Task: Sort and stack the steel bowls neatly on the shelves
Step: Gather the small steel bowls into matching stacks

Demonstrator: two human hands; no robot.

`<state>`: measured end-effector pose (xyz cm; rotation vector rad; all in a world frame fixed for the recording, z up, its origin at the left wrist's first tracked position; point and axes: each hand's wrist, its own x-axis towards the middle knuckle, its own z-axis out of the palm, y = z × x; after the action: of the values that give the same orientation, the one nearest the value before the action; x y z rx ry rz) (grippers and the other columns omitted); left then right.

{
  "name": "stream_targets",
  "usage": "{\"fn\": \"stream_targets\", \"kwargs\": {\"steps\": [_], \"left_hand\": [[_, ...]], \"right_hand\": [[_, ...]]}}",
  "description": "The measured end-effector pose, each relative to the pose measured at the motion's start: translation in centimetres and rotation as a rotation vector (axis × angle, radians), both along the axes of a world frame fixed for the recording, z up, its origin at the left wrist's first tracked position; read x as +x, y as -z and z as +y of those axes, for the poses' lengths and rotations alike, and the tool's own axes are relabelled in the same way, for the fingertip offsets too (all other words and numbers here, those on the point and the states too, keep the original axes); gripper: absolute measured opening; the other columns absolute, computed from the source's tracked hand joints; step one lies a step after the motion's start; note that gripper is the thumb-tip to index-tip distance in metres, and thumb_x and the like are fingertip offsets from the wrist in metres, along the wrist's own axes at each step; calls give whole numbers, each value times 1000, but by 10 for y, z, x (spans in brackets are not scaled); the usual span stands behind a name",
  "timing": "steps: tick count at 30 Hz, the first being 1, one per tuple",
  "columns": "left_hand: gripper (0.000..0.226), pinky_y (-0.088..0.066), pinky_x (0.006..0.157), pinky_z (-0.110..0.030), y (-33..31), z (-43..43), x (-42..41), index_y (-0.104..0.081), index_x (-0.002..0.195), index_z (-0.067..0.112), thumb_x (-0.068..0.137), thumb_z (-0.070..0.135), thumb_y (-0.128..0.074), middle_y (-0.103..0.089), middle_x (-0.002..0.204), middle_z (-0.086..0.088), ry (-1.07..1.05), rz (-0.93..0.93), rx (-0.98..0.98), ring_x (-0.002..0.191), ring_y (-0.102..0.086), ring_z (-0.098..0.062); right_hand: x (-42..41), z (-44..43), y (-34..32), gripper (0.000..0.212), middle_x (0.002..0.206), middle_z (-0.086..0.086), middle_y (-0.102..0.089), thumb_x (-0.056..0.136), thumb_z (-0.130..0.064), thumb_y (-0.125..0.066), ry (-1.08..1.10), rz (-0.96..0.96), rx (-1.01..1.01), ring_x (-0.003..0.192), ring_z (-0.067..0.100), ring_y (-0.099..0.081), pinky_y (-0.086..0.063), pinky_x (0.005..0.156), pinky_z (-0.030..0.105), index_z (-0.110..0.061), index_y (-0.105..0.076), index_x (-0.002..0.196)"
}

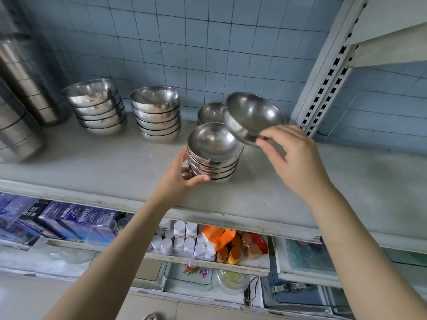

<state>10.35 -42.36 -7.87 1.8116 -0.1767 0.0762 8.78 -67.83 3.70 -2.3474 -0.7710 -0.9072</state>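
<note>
A single steel bowl (251, 116) hangs tilted in the air above the shelf, pinched at its near rim by my right hand (293, 155). Just left of it stands a near stack of several steel bowls (215, 153), and my left hand (182, 179) grips that stack at its lower left side. Behind the lifted bowl a low steel bowl (210, 113) sits partly hidden near the wall. Two taller stacks stand further back: a middle stack (156, 114) and a left stack (97, 107). All rest on the grey shelf (92, 162).
Tall steel canisters (20, 88) stand at the far left of the shelf. A white slotted upright post (328, 72) rises at the right, with an upper shelf (392, 40) above. Lower shelves hold blue boxes (57, 222), white bottles (182, 241) and glass dishes (231, 280).
</note>
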Motion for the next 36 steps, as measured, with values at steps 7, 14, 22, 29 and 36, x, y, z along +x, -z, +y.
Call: {"fn": "stream_targets", "kwargs": {"steps": [7, 14, 22, 29, 36], "left_hand": [[78, -53, 83, -17, -2, 1, -2, -42, 133, 40, 67, 43, -83, -59, 128, 15, 1, -14, 10, 104, -68, -13], [97, -55, 94, -29, 2, 4, 1, -31, 149, 20, 71, 40, -83, -53, 140, 4, 39, 2, 7, 112, -66, -14], [96, -52, 97, -24, 0, 8, 2, -33, 150, 23, 69, 33, -83, -58, 129, 19, 24, 22, 2, 112, -65, -9], [105, -52, 101, -36, -3, 83, -10, -20, 155, 23, 72, 32, -85, -57, 140, 2, 40, 22, 8, 119, -64, -18], [112, -47, 107, -49, -12, 203, -16, -23, 154, 31, 64, 54, -87, -59, 139, 7, -5, 68, 62, 120, -63, -17]], "right_hand": [[16, 45, 27, 21, 87, 0, -69, 94, -25, -59, -187, 101, -132, 94, 24, -56, -44, 87, 32, -8, -72, 93], [15, 31, 23, 97, 155, -20, -22, 79, -42, -79, -163, 481, 161, 147, 4, -22, -21, 118, 21, -30, -20, 155], [46, 29, 65, 83, 125, -20, -62, 58, -44, -86, -238, 872, 362, 123, 5, -57, -49, 104, 37, -38, -48, 133], [40, 102, 74, 57, 112, -12, -69, 67, -16, -90, -256, 822, 423, 107, -4, -62, -49, 86, 13, -24, -60, 115], [41, 224, 78, 60, 108, -22, -68, 67, -18, -90, -258, 806, 423, 101, -14, -62, -45, 83, 5, -22, -61, 118]]}}
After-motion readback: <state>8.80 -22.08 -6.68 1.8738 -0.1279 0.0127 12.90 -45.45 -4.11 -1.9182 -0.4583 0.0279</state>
